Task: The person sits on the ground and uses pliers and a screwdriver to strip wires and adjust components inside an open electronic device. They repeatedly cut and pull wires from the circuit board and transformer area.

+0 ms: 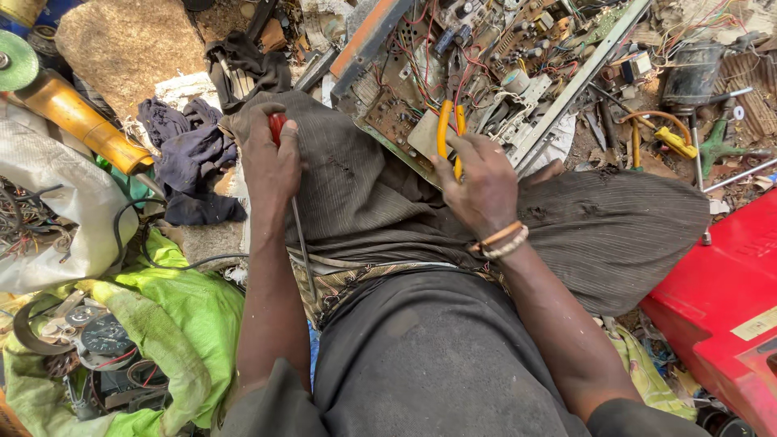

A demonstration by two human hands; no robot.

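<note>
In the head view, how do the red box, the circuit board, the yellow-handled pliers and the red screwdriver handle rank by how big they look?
Largest to smallest:
1. Circuit board
2. Red box, cut off by the frame and nearer the camera, so its rank against the board is unsure
3. Pliers
4. Screwdriver handle, mostly hidden in the left hand

Both forearms reach forward over the lap, well apart. The left hand point(271, 162) is a closed fist, knuckles up, resting on the left knee point(324, 154). The right hand point(477, 182), beads at its wrist, lies further from that knee, over the right thigh, fingers curled tight in a grip
</note>
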